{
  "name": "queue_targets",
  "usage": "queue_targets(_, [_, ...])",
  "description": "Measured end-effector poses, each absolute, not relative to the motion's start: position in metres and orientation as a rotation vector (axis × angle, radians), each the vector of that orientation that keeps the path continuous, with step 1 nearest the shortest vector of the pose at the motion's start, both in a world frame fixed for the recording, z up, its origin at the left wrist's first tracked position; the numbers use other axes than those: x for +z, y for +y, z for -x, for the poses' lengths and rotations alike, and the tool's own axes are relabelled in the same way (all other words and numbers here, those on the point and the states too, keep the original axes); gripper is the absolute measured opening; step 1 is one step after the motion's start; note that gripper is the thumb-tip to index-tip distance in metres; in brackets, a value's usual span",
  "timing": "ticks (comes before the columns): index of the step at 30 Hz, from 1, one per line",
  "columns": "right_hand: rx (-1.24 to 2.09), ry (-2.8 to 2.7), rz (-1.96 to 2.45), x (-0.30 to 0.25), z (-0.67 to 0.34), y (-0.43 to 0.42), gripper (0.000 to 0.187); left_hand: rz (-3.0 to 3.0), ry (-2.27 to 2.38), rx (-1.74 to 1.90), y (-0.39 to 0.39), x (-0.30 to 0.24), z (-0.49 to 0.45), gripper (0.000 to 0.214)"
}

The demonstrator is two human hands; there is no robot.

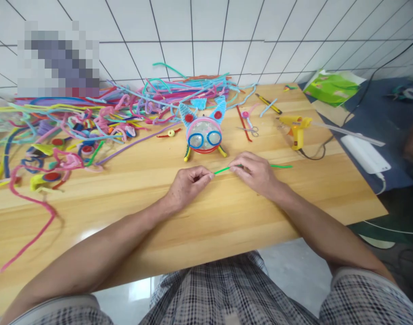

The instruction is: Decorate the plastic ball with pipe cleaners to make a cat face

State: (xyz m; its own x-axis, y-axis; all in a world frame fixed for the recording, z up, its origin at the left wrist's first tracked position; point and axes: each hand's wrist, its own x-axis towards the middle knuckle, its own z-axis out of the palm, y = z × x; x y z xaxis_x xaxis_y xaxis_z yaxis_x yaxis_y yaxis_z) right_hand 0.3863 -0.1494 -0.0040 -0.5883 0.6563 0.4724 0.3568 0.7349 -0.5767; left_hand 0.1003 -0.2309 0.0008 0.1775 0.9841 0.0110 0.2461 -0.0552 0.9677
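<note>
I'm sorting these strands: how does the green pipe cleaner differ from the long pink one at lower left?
The green pipe cleaner is pinched by the left hand and right hand; the pink one rests on the table. The green one's visible parts run nearly straight, while the pink one bends. Both are thin.

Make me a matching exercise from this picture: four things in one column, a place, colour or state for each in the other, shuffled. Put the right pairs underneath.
Things
1. green pipe cleaner
2. glue gun
3. figure
4. white box

Places, colours and states
A. lying beyond the table's right end, on a blue surface
B. topped with two light-blue ears
C. held by the left hand and the right hand
D. yellow, with a clear stick jutting from its back

Right pairs: 1-C, 2-D, 3-B, 4-A
</note>
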Motion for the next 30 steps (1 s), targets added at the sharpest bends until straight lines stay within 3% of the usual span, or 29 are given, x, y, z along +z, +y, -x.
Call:
queue_targets(16, [0.619, -2.205, 0.783, 0.001, -0.388, -0.151, 0.014, -1.267, 1.197, 1.117, -0.226, -0.005, -0.104, 0.054])
queue_targets(25, [0.672, -2.176, 0.851, -0.001, -0.388, -0.144, 0.015, -1.403, 1.464, 1.449, -0.231, 0.006, -0.094, 0.043])
queue_targets(30, [0.76, -2.222, 0.772, -0.013, -0.384, -0.139, 0.009, -1.385, 1.605, 1.633, -0.201, -0.013, -0.074, 0.079])
